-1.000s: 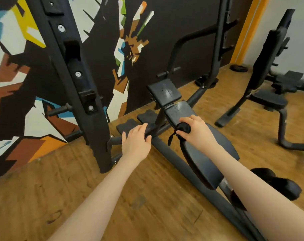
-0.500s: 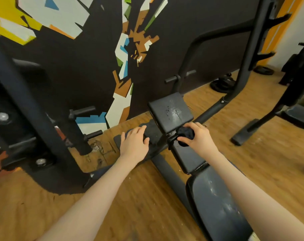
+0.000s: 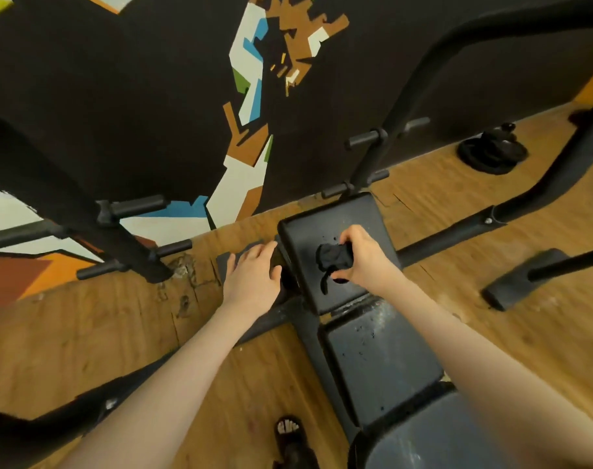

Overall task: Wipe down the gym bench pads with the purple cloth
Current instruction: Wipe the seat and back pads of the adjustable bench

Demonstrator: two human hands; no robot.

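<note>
While the right hand grips the bunched dark cloth on the top bench pad, the left hand rests flat, fingers relaxed, beside it.

A single wide-angle view comes from the person's head, looking forward and steeply down along both bare forearms. It sits close above the black padded gym bench, whose pads run from the bottom right edge of the picture up toward the centre. The far end pad lies near mid-frame. Beyond it the view faces a black wall painted with angular coloured shapes. The worn wooden plank floor fills the lower left, and straight lines bow toward the edges.
</note>
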